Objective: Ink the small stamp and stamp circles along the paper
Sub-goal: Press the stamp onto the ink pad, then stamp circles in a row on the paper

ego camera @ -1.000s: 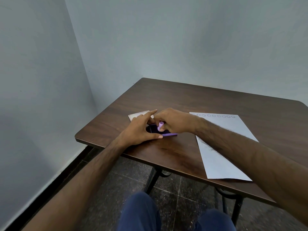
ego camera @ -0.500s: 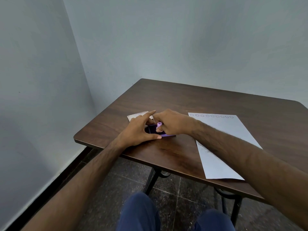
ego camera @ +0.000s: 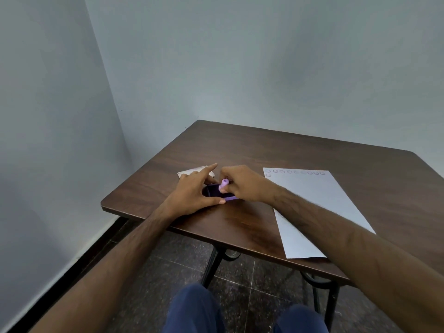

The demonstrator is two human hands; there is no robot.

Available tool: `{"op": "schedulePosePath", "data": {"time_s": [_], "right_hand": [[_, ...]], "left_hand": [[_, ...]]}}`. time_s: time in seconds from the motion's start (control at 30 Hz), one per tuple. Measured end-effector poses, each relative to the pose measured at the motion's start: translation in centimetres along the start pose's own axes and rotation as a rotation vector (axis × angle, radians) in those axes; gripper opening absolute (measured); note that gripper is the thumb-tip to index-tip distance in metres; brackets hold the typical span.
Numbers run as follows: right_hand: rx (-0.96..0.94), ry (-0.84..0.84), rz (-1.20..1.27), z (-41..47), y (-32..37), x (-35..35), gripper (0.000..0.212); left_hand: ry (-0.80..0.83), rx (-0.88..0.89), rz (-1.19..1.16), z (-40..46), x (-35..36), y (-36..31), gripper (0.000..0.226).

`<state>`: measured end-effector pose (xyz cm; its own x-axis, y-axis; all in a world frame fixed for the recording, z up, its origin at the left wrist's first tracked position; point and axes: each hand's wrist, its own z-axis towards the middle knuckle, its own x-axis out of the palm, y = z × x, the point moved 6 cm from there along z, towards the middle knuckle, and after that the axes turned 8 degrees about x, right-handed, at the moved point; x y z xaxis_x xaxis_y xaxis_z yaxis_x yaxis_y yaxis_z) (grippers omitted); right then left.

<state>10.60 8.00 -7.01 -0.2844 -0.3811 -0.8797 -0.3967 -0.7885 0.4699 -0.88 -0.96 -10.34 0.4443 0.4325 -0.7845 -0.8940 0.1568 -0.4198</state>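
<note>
No legible text anywhere — stamped circles (ego camera: pixel 295 172) on paper (ego camera: pixel 312 207) unreadable.

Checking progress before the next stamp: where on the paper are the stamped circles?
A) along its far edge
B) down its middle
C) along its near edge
A: the circles line the far edge of the paper, one more starting a second row.
</note>
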Motion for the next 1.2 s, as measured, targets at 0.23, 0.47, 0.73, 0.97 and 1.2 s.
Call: {"op": "schedulePosePath", "data": {"time_s": [0.23,0.47,0.73,0.97,1.2], "right_hand": [[0.297,-0.272,0.894,-3.5,-8.2,-3.9,0.014],[0.500,-0.448,0.819,-8.1,-14.7,-5.3,0.031],[0.325,-0.105,0.955,-11.8,-15.8,-5.1,0.028],[0.382,0.140,1.200,-14.4,-17.0,-5.9,0.024],[0.319,0.154,1.279,-14.4,-16.8,-6.1,0.027]], "left_hand": [[0.015,-0.011,0.179,-0.1,0.3,0.5,0.093],[-0.028,0.238,0.419,0.6,1.4,-4.0,0.059],[0.135,0.367,0.420,4.4,6.8,-9.2,0.042],[0.195,0.441,0.320,4.0,8.1,-9.5,0.036],[0.172,0.493,0.229,3.1,7.4,-10.3,0.026]]}}
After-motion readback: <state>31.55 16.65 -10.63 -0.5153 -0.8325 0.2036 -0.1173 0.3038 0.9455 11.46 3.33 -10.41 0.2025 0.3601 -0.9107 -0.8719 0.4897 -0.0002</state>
